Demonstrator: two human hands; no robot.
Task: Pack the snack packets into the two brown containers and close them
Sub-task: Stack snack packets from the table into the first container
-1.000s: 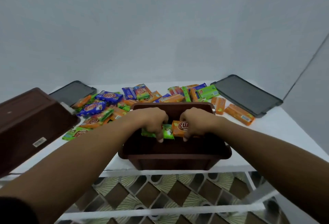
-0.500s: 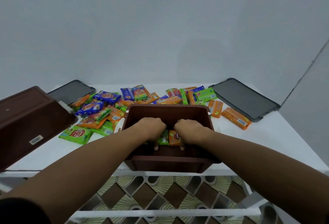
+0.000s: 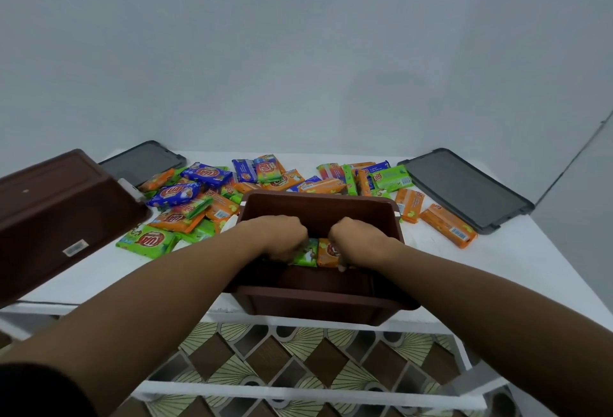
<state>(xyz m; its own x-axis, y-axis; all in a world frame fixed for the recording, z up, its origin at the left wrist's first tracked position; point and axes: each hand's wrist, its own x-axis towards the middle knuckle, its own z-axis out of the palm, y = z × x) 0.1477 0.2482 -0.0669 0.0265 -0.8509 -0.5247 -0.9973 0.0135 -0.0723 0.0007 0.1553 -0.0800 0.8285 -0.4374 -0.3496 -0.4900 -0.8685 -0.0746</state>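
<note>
At centre frame the left hand point(image 3: 278, 237) curls its fingers round a green packet point(image 3: 306, 252) and the right hand point(image 3: 358, 241) grips an orange packet point(image 3: 326, 252), both low inside the open brown container point(image 3: 318, 204) at the table's point(image 3: 514, 251) front edge. Loose snack packets point(image 3: 199, 197) lie behind it, and the second container point(image 3: 59, 211) sits tilted at left. A hard downward push could probably tip the near container off the edge.
</note>
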